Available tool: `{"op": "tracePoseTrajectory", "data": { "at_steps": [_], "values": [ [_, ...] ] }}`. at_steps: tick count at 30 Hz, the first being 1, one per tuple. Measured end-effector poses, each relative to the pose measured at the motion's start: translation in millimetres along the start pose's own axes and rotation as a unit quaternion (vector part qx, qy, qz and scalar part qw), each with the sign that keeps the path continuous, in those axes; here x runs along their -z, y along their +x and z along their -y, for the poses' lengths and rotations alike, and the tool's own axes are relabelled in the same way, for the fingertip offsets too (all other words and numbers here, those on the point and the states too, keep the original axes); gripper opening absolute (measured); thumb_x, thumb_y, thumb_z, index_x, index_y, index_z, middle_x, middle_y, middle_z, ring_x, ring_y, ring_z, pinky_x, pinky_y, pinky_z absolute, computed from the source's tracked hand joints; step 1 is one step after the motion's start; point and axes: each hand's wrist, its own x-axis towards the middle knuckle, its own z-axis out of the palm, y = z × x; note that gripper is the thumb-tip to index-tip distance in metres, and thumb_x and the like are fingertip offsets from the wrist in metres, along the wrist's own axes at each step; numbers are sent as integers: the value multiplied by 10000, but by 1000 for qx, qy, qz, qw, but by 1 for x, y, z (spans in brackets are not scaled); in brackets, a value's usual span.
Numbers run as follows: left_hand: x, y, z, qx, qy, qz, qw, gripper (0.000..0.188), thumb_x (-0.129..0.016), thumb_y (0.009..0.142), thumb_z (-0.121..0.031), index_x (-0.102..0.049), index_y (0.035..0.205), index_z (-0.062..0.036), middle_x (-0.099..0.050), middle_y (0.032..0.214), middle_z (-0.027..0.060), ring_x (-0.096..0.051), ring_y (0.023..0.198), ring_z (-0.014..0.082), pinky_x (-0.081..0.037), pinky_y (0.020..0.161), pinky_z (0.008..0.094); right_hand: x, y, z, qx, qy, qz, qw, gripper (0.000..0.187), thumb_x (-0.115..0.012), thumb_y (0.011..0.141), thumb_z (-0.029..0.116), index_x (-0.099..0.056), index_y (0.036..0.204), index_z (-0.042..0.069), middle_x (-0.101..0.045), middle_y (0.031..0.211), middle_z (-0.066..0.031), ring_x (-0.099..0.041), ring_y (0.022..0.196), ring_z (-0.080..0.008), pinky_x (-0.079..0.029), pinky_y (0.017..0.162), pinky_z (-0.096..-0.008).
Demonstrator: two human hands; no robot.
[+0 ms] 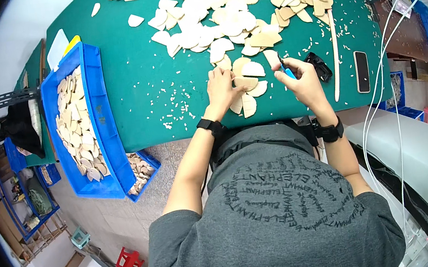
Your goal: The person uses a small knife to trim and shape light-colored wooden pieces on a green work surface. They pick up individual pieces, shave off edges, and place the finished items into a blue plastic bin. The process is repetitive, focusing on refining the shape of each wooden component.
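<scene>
My left hand [220, 91] is closed at the near edge of the green table, its fingertips on a pale half-round piece [245, 82]. To its right, my right hand [302, 81] grips small blue-handled cutters [289, 72], whose dark jaws point away from me. Beside the jaws lies another pale piece [271, 58]; whether they touch it I cannot tell. More half-round pieces, including a whiter one [253, 69], lie between my hands.
A large heap of pale pieces [226, 14] covers the far middle of the green table [138, 105]. A blue crate [112, 130] full of similar pieces stands left. At right are a black object [318, 66], a phone [362, 71], a long pale strip [334, 44] and hanging white cables [378, 81].
</scene>
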Motion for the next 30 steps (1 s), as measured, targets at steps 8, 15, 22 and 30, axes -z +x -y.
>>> {"op": "tracePoseTrajectory", "data": {
  "at_steps": [8,15,22,30],
  "values": [
    [53,-7,-32,70,-615,79,782,193,-553,865,-236,-542,773,-67,-635,917,29,-575,839,130,-467,871,326,-6,-2,3,-16,-21,70,997,147,-658,814,88,-643,929,-3,-573,777,30,-482,700,-32,-393,639,-191],
    [88,-21,-56,92,-636,42,765,191,-642,871,-143,-568,1006,-30,-609,945,44,-582,864,107,-512,806,288,-15,1,12,26,-27,118,992,244,-664,780,134,-648,985,2,-651,821,-36,-557,712,-73,-456,667,-232],
    [109,-30,-72,35,-493,-86,865,308,-715,816,-107,-633,1091,5,-644,1066,84,-613,934,123,-518,803,251,-21,-1,24,51,-72,137,987,218,-656,805,111,-646,987,-8,-615,782,-7,-505,689,-47,-421,623,-207],
    [111,-33,-73,25,-432,-103,896,270,-716,813,-106,-660,1062,-15,-662,1017,79,-629,884,119,-530,750,238,-29,1,28,45,-75,105,991,261,-661,762,178,-668,975,26,-661,774,-78,-600,686,-108,-485,653,-265]
  ]
}}
